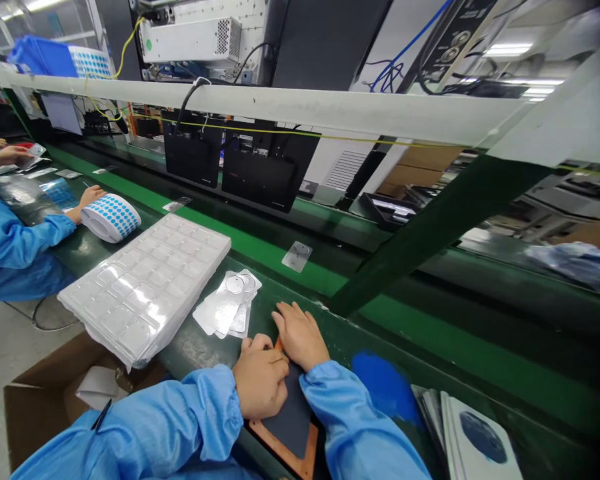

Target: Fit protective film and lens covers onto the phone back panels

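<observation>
The left hand [260,379] and right hand [300,337] are steadying a dark pad [291,417] on an orange frame [280,433] at six o'clock, grip state not clear.

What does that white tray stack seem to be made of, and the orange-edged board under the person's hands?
The white tray stack looks like thin vacuum-formed plastic: glossy, translucent, with moulded pockets catching the light. The orange-edged board looks like a smooth, rigid laminate, though it could be something else. Its dark top is matte, perhaps rubber or foam; the look leaves that open.
</observation>
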{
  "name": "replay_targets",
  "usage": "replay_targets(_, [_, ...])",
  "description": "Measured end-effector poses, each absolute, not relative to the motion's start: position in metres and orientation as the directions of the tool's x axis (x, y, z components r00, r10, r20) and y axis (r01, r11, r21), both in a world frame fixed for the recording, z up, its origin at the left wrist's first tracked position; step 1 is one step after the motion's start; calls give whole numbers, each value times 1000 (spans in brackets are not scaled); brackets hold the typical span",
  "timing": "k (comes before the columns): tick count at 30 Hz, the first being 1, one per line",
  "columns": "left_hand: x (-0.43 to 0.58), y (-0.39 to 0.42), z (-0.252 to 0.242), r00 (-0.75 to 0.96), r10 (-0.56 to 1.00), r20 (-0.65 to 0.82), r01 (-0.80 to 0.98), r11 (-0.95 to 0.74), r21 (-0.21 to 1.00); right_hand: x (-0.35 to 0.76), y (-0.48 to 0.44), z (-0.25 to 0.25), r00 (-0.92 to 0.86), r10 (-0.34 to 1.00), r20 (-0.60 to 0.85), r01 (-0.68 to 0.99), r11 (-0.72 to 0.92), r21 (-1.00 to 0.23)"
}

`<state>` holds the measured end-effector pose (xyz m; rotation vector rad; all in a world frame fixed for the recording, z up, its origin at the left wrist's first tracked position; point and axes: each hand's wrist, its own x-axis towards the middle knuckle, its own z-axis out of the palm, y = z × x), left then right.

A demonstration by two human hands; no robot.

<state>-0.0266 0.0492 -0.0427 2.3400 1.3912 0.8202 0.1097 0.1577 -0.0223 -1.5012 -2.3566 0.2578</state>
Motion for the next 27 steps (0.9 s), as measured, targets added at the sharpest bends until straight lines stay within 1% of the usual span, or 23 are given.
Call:
replay_targets(4, [-28, 49, -51, 357, 851, 385, 660, -521, 540, 98, 153, -37, -339, 928, 154, 883, 370, -289])
replay_targets(6, [-28, 48, -51, 354, 847, 397, 650, -528, 546, 99, 151, -35, -342, 914, 218, 858, 398, -323])
replay_targets(9, [-29, 46, -47, 351, 853, 387, 662, -518, 542, 113, 150, -29, -365, 864, 347, 768, 490, -413])
replay_targets(10, [-29, 44, -45, 352, 858, 374, 672, -510, 538, 121, 149, -27, -325, 866, 381, 762, 478, -437])
replay_targets(13, [-30, 40, -36, 363, 870, 333, 695, -491, 525, 151, 137, -30, -93, 876, 474, 798, 350, -491])
replay_targets(14, [-30, 39, -33, 367, 870, 328, 699, -491, 520, 161, 129, -33, -70, 867, 494, 805, 341, -485])
replay_targets(15, [-31, 38, -30, 371, 869, 328, 702, -494, 513, 169, 120, -37, -103, 859, 502, 811, 364, -457])
replay_targets(18, [-31, 41, -22, 383, 868, 316, 721, -495, 485, 181, 89, -52, -364, 818, 446, 808, 516, -286])
replay_targets(20, [-29, 44, -20, 407, 868, 286, 729, -497, 471, 180, 73, -58, -447, 799, 403, 813, 551, -190])
replay_targets(23, [-26, 49, -20, 439, 862, 252, 724, -506, 469, 176, 61, -62, -454, 817, 356, 846, 520, -113])
replay_targets(27, [-23, 49, -23, 415, 875, 248, 738, -483, 471, 178, 62, -61, -432, 852, 297, 870, 480, -111])
